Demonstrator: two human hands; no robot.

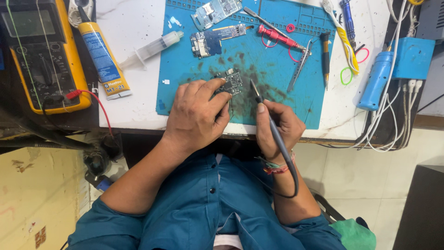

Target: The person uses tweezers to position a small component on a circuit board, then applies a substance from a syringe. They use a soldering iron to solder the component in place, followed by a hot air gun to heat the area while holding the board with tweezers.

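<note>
My left hand (196, 113) rests on the blue work mat (282, 102) and pinches a small dark circuit board (232, 82) by its left edge. My right hand (277, 127) grips a thin black soldering iron (266, 115) like a pen. Its tip points up and left and hovers just to the right of the board, and its cable loops down past my wrist. Dark smudges cover the mat around the board.
Two more circuit boards (215, 40) lie at the mat's top. Tweezers (299, 67), a red probe (277, 37) and small screwdrivers (325, 58) sit to the right. A syringe (150, 48), a yellow tube (102, 58) and a yellow multimeter (44, 55) are on the left. A blue tool (377, 81) with white cables is at the far right.
</note>
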